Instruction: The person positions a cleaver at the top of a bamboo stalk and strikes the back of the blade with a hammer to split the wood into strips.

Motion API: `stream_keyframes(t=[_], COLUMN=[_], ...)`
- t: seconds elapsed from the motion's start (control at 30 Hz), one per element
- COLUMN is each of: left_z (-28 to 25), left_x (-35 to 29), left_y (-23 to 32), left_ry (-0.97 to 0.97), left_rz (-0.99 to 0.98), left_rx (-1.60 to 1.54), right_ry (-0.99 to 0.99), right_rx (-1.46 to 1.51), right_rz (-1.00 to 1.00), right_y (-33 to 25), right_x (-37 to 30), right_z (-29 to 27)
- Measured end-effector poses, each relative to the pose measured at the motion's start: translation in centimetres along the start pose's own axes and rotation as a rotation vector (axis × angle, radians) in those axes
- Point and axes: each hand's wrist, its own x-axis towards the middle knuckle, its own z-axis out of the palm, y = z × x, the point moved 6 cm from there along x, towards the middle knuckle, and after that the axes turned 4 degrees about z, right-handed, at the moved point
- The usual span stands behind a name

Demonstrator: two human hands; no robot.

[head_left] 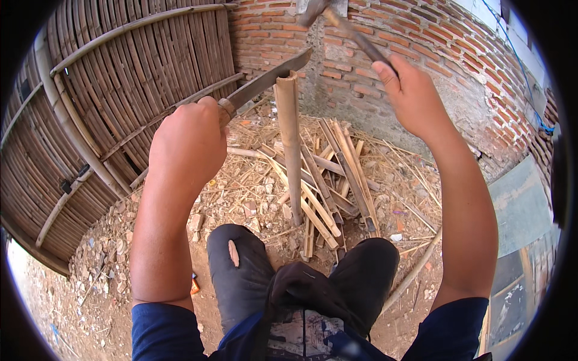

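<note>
My left hand (pixel 189 135) is closed round the wooden handle of a machete (pixel 268 78), whose long dark blade slants up and to the right. The blade lies across the top end of an upright bamboo pole (pixel 289 132), which stands on the ground in front of my knees. Raised at the upper right, my right hand (pixel 415 96) grips a hammer (pixel 355 37) by its handle. The hammer's dark head is up and to the left, above the machete's tip and apart from it.
Split bamboo pieces (pixel 346 174) lie heaped just right of the pole. Behind stands a brick wall (pixel 385 66), and a bamboo slat wall (pixel 144 66) runs along the left. Stones and straw cover the dirt ground (pixel 235 198). Grey sheets (pixel 521 204) lean at the right.
</note>
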Motion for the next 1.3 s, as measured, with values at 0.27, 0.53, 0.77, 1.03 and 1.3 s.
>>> stream_keyframes(t=[0.27,0.53,0.77,1.03,1.3], left_z=[-0.3,-0.4,-0.3,-0.1,-0.5], left_x=[0.1,-0.1,-0.3,0.0,-0.1], left_y=[0.1,0.5,0.3,-0.4,-0.3], left_ry=[-0.011,0.019,0.038,0.036,0.057], left_rz=[-0.026,-0.001,0.022,0.024,0.046], left_rx=[0.025,0.013,-0.063,-0.025,-0.027], right_ry=[0.136,-0.105,0.146,-0.044,-0.125], right_rx=[-0.081,-0.263,0.027,-0.153,0.045], right_rz=[-0.104,-0.07,-0.001,-0.152,0.03], right_y=[1.1,0.3,1.1,1.3,0.5], right_x=[1.1,1.5,2.0,1.4,0.3], right_z=[-1.8,0.4,-3.3,-1.6,-0.8])
